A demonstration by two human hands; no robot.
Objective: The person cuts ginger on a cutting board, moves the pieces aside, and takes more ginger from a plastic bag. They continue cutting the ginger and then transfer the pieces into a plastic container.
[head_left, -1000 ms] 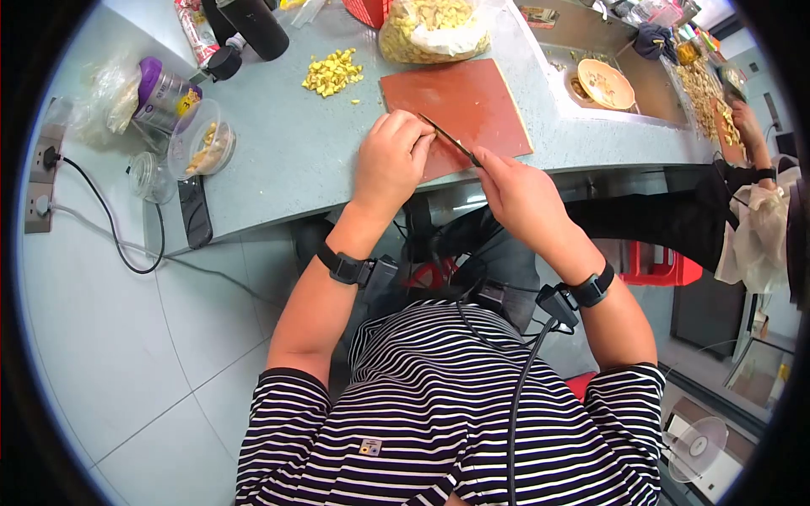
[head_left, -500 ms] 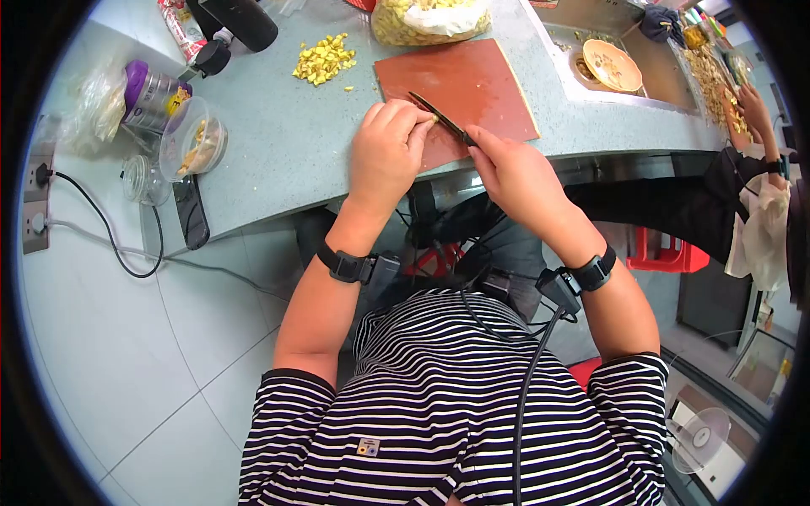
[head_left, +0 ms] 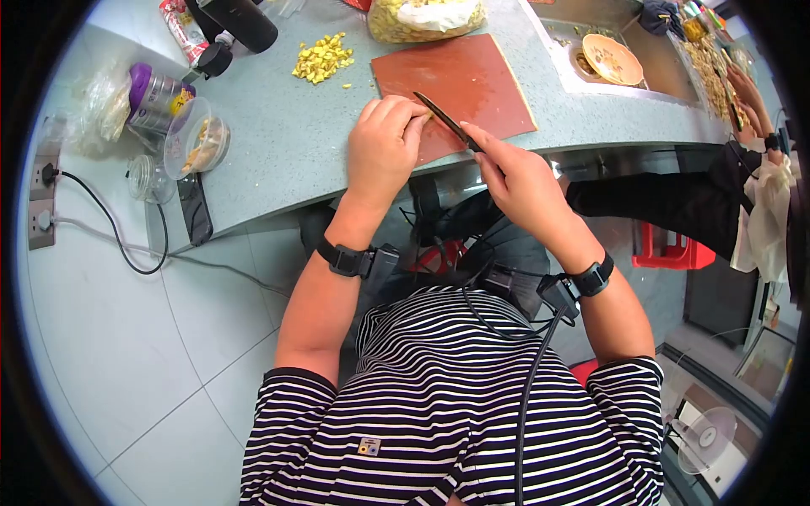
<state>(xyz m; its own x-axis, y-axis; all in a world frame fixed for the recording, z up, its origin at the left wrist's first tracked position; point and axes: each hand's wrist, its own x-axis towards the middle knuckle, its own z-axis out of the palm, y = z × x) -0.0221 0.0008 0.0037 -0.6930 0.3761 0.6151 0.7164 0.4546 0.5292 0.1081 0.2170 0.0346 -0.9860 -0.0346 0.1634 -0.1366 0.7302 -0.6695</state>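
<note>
My left hand (head_left: pixel 384 145) is closed at the near left of a reddish-brown cutting board (head_left: pixel 485 80), its thumb and fingertips pinching a small yellowish piece (head_left: pixel 429 116) that is mostly hidden. In my right hand (head_left: pixel 521 175) is a dark-bladed knife (head_left: pixel 445 119), fingers wrapped round its handle. The blade slants up and left over the board, close beside the pinched piece. Beyond my left hand lies a pile of chopped yellow pieces (head_left: pixel 322 59), with one stray bit near it. A clear bag of similar yellow pieces (head_left: pixel 405 27) stands behind the board.
At left on the grey counter (head_left: pixel 278 143) are a clear tub (head_left: pixel 202 148), a purple-and-grey can (head_left: pixel 160 97), a glass jar (head_left: pixel 149 180), a phone (head_left: pixel 197 211) and a black bottle (head_left: pixel 240 21). An orange bowl (head_left: pixel 614 61) sits in the sink. Another person's hand (head_left: pixel 747 93) works at far right.
My right hand and the knife have shifted slightly right and toward me, widening the gap from my left fingertips. The other person's hand at far right has moved.
</note>
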